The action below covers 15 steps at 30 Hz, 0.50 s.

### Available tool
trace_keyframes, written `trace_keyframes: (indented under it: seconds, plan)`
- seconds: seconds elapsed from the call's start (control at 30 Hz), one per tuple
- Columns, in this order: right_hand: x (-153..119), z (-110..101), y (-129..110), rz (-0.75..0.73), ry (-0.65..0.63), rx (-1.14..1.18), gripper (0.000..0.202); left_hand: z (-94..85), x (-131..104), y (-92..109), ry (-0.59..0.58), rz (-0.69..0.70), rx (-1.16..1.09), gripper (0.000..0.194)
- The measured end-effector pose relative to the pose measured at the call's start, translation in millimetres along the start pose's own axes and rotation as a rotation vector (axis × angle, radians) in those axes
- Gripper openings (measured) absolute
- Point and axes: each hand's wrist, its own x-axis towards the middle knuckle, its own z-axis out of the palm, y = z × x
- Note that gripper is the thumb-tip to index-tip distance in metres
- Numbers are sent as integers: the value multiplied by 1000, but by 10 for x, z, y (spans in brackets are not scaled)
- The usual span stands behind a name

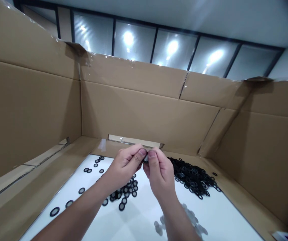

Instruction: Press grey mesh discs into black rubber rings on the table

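My left hand and my right hand meet above the white board, thumbs and fingers pinched on one small black ring. A pale patch shows inside this ring; most of it is covered by the fingertips. Behind and right of my right hand lies a heap of plain black rings. Under my left forearm and wrist spreads a cluster of black rings with grey centres, partly hidden by the arm. Loose translucent grey discs lie around my right forearm, which covers some of them.
The white board lies inside a tall cardboard box with walls on the left, back and right. A few grey-centred rings are scattered along the board's left side. A white object sits at the lower right corner.
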Motion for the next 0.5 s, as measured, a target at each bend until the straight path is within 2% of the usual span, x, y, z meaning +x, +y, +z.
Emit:
trace_keyframes:
  seconds: [0.1,0.3,0.43,0.5]
  plan:
    - [17,-5,36,17,7,4,39,-8,9,-38,11,20,12,38]
    - [31,52,14,-28,-16,-34,33,48,46,-79,188,27,-40,34]
    - [37,-42,-47,-48,20,-193,38,27,39,-52,86,50,35,37]
    - [48,-140,-88,-65,-85,-267,38,-24,25,-40,28,58,84,37]
